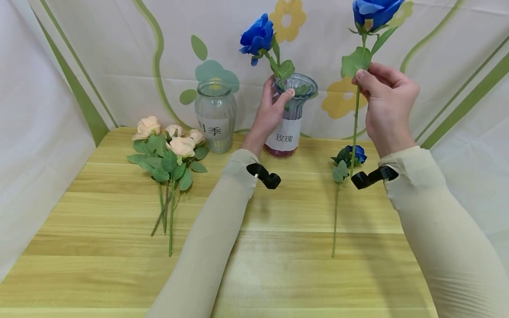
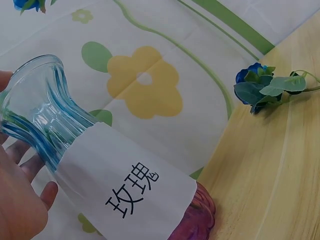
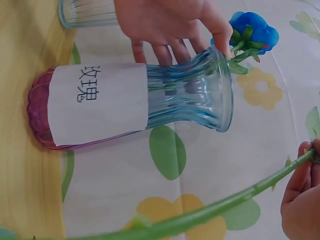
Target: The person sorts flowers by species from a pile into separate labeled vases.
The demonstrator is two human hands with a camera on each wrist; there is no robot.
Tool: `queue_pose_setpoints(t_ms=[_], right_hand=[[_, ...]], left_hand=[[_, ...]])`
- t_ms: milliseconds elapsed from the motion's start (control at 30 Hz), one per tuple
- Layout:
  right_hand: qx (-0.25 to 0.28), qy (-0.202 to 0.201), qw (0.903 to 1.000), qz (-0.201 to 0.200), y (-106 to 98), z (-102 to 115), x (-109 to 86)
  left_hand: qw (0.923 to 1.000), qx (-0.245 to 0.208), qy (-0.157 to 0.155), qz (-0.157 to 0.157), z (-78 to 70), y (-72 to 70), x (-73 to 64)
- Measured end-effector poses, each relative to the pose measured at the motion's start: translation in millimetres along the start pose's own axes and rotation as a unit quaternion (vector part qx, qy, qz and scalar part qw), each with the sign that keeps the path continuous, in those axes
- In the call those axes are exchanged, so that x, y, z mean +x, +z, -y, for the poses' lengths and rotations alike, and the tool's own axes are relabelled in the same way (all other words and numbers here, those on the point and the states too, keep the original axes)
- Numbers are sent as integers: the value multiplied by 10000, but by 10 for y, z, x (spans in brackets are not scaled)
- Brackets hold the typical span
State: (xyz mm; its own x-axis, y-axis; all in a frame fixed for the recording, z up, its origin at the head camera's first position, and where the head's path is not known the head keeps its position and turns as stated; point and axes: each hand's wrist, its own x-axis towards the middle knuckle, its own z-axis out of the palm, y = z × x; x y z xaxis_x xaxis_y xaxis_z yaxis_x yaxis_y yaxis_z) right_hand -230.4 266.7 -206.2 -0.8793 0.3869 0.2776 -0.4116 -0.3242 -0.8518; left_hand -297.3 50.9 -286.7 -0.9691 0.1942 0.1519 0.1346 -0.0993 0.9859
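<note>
My left hand [image 1: 272, 110] grips the flared neck of a blue-and-pink glass vase [image 1: 292, 110], thumb at the rim and fingers behind. Paper with black characters wraps the vase [image 2: 135, 185]. One blue rose [image 1: 257, 35] leans out of its mouth to the left. Up at the right, my right hand [image 1: 391, 95] pinches the stem of another blue rose [image 1: 375, 15] just under a leaf. That stem [image 3: 215, 212] hangs down beside the vase, apart from it; in the head view the bloom is cut off at the top edge.
Another blue rose [image 1: 357, 153] lies on the wooden table [image 1: 286, 274] below the right hand, its stem toward the front. A clear glass jar [image 1: 216, 115] with a label stands left of the vase. Several pale peach roses [image 1: 182, 145] lie at the left. Behind hangs a flower-patterned cloth [image 1: 119, 57].
</note>
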Motion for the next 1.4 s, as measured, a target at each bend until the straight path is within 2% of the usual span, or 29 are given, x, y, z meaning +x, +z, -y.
queue_pose_setpoints(t_ms=[433,667,1067,1400], right_hand=[[-406,-2,9992,-35,159,109,96],[-295,23,9994,-199,257,205,186],[-157,-106,9997,-157,519,365,213],[-304,-498,9982,-128,743,455,256]], left_hand=[[10000,-78,-1,29,11,32,9],[10000,-56,-13,30,6,44,4],[10000,-26,-53,37,8,46,0],[10000,-57,-65,39,-13,28,-5]])
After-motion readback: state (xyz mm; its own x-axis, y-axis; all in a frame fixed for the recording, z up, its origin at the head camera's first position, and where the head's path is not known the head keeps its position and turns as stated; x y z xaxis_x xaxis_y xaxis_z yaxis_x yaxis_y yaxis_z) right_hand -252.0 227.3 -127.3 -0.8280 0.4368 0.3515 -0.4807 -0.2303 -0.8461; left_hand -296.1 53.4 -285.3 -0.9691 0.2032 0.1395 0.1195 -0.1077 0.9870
